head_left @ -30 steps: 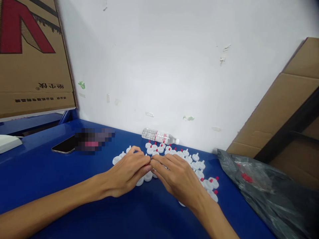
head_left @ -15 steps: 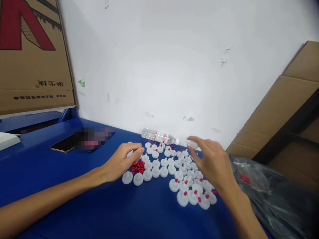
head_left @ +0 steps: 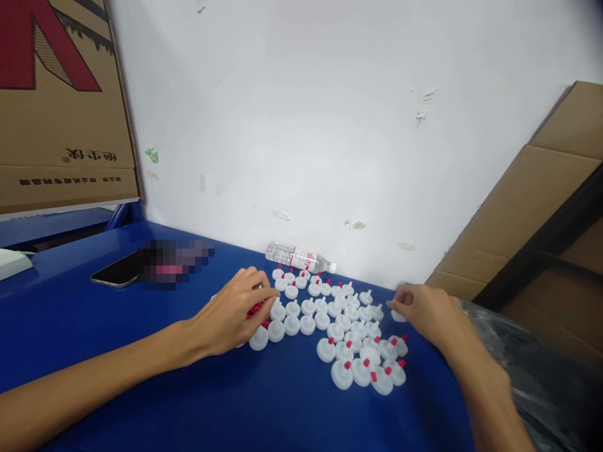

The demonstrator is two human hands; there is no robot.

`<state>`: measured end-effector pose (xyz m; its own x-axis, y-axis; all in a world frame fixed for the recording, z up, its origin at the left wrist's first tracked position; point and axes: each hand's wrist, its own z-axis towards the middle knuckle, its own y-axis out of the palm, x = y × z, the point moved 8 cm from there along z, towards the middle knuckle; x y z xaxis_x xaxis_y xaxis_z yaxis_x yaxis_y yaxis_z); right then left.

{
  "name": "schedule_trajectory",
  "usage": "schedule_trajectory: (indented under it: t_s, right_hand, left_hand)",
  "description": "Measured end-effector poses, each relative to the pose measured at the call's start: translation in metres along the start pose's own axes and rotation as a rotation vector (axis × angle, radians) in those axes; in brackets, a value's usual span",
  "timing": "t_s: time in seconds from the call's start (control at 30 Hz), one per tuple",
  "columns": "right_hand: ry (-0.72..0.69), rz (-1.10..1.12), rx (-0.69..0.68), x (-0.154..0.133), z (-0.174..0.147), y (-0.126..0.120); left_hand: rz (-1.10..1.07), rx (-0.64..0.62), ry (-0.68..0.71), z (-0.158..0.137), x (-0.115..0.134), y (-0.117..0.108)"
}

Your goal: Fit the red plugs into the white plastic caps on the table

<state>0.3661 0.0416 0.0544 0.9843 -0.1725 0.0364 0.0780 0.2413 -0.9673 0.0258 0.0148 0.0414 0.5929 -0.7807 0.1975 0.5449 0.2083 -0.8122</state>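
Note:
Many white round plastic caps with thin stems (head_left: 323, 320) stand in loose rows on the blue table (head_left: 211, 402), several with a small red tip (head_left: 347, 365) on the stem. My right hand (head_left: 426, 314) is at the right end of the group, its thumb and fingers pinched on the stem of a white cap (head_left: 398, 316) low over the table. My left hand (head_left: 242, 311) reaches over the pile of small red tips (head_left: 254, 308) at the left of the caps. Its fingers are curled with thumb and forefinger close together; whatever they may hold is hidden.
A clear plastic bottle (head_left: 299, 256) lies behind the caps against the white wall (head_left: 306, 125). At left lies a phone (head_left: 115, 270) beside a blurred patch. Cardboard (head_left: 527, 182) leans at right above a dark plastic bag (head_left: 546, 383). A large printed carton (head_left: 66, 125) stands at left.
My right hand has moved right and down with a white cap, from above the back of the group to its right end. My left hand has shifted slightly right and lower over the red tips.

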Motion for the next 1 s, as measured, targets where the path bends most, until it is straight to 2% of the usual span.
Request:
schedule_trajectory:
  t_s: [0.27, 0.4, 0.6, 0.87, 0.97, 1.0]
  right_hand:
    - [-0.021, 0.076, -0.159, 0.003, 0.001, 0.036]
    - [-0.023, 0.116, -0.204, 0.004, 0.003, 0.037]
    - [0.016, 0.139, -0.261, 0.023, 0.001, 0.032]
    - [-0.031, 0.233, -0.433, 0.029, -0.007, 0.056]
    - [-0.033, 0.241, -0.426, 0.029, -0.007, 0.061]
    - [-0.023, 0.227, -0.379, 0.031, -0.006, 0.059]
  left_hand:
    - [-0.001, -0.016, -0.060, -0.001, -0.007, 0.005]
    - [0.010, -0.011, -0.032, -0.001, -0.005, 0.005]
    - [0.010, -0.003, -0.001, -0.001, -0.002, 0.005]
    - [0.011, -0.029, -0.017, -0.001, -0.005, 0.009]
    - [0.004, -0.038, -0.020, 0.000, -0.005, 0.009]
    - [0.001, -0.040, -0.021, 0.000, -0.004, 0.009]
